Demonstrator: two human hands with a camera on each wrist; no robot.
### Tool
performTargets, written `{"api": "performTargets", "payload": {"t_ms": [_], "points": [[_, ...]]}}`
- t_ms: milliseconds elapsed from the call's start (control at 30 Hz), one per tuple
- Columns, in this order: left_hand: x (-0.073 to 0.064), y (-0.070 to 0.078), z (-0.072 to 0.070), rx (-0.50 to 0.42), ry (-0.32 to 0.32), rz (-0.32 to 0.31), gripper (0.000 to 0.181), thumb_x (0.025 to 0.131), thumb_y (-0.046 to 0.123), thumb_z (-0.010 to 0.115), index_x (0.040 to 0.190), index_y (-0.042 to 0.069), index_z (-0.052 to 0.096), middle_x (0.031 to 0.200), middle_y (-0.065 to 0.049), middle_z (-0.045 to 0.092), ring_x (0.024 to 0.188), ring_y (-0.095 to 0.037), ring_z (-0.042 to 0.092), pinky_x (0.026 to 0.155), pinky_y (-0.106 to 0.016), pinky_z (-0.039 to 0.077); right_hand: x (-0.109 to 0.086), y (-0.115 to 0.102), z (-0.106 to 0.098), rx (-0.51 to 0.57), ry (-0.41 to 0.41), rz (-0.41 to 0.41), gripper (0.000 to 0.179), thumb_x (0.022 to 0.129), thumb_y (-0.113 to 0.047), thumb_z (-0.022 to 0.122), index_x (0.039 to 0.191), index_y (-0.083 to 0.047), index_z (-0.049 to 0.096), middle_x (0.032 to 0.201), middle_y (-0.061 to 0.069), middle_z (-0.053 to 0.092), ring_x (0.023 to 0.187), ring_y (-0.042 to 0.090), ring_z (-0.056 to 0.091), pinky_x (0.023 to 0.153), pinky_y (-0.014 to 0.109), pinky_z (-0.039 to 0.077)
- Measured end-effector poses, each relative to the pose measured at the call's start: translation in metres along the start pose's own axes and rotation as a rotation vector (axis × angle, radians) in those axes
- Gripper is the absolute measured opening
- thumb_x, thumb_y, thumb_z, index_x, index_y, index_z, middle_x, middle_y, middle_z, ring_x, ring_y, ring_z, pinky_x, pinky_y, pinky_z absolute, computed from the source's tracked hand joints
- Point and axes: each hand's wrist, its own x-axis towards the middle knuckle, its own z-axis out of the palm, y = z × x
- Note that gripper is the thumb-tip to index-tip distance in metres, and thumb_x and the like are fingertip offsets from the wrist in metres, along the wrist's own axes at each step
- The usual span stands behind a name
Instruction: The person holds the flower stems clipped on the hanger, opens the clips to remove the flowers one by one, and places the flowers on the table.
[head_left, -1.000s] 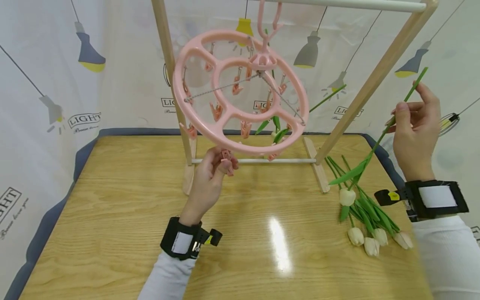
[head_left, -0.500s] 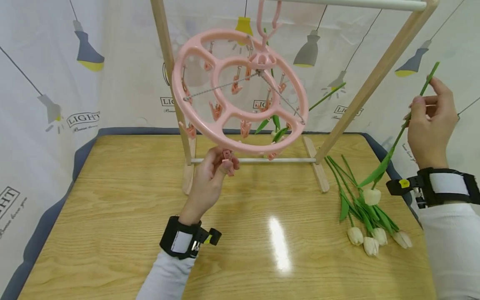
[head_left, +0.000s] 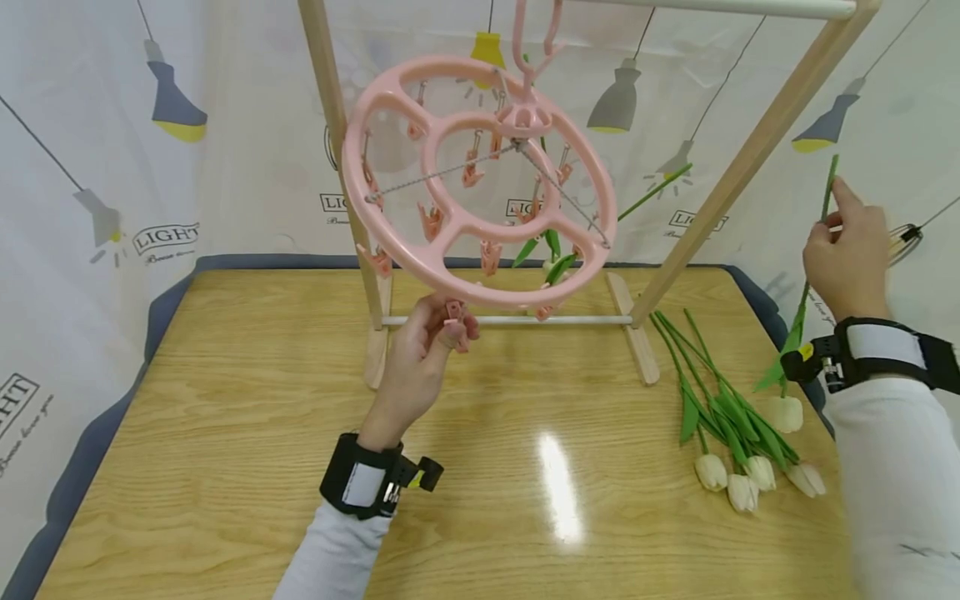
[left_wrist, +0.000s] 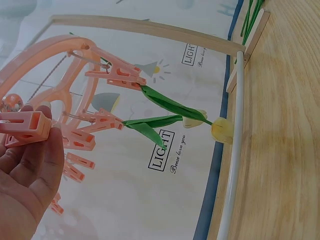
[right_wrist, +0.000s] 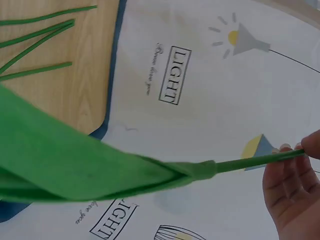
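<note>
The white, green-leaved tulip (head_left: 787, 414), bloom-down by the right edge of the wood-grain tabletop (head_left: 225, 417), could slip, pinched near its stem's end by the right hand (head_left: 851, 260), while the left hand (head_left: 414, 362) pinches a pink plastic clip (head_left: 453, 312).

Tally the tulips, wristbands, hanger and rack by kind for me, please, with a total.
Tulips: 7 (4 on the table, 1 in the right hand, 2 clipped to the hanger)
Wristbands: 2
Hanger: 1
Rack: 1
Total: 11
</note>
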Motion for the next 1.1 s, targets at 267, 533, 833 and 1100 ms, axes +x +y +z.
{"api": "performTargets", "payload": {"t_ms": [267,533,833,1100], "points": [[-0.001,-0.001,0.000,-0.006,0.000,-0.006,0.027,0.100,0.002,0.043,0.125,-0.010,0.043,0.101,-0.029,0.058,0.085,-0.018,0.057,0.070,-0.017,0.051,-0.012,0.014,0.020,-0.032,-0.111,-0.072,0.058,0.093,0.004,0.033,0.151,-0.004,0.025,0.103,0.043,0.040,0.083,0.046,0.038,0.058,0.052,0.032],[-0.003,-0.002,0.000,-0.020,0.005,-0.032,0.026,0.100,0.003,0.044,0.124,-0.009,0.043,0.101,-0.029,0.058,0.084,-0.015,0.056,0.070,-0.016,0.050,-0.017,0.027,0.034,-0.145,-0.301,-0.135,0.061,0.094,0.003,0.031,0.153,-0.004,0.017,0.110,0.052,0.037,0.086,0.058,0.041,0.061,0.067,0.036],[-0.003,-0.004,0.000,-0.020,0.007,-0.021,0.027,0.100,0.004,0.044,0.124,-0.009,0.044,0.101,-0.029,0.058,0.085,-0.018,0.057,0.070,-0.016,0.050,-0.030,0.037,0.051,-0.207,-0.501,-0.149,0.058,0.098,0.001,0.033,0.153,0.002,0.014,0.106,0.052,0.038,0.055,0.037,0.042,0.045,0.043,0.032],[-0.002,-0.003,0.001,-0.028,0.000,-0.012,0.026,0.100,0.002,0.044,0.124,-0.010,0.044,0.102,-0.030,0.058,0.087,-0.037,0.057,0.071,-0.017,0.051,-0.041,0.042,0.062,-0.211,-0.519,-0.192,0.057,0.092,0.004,0.040,0.147,0.010,0.025,0.062,0.024,0.051,0.046,0.023,0.035,0.041,0.033,0.028]]}}
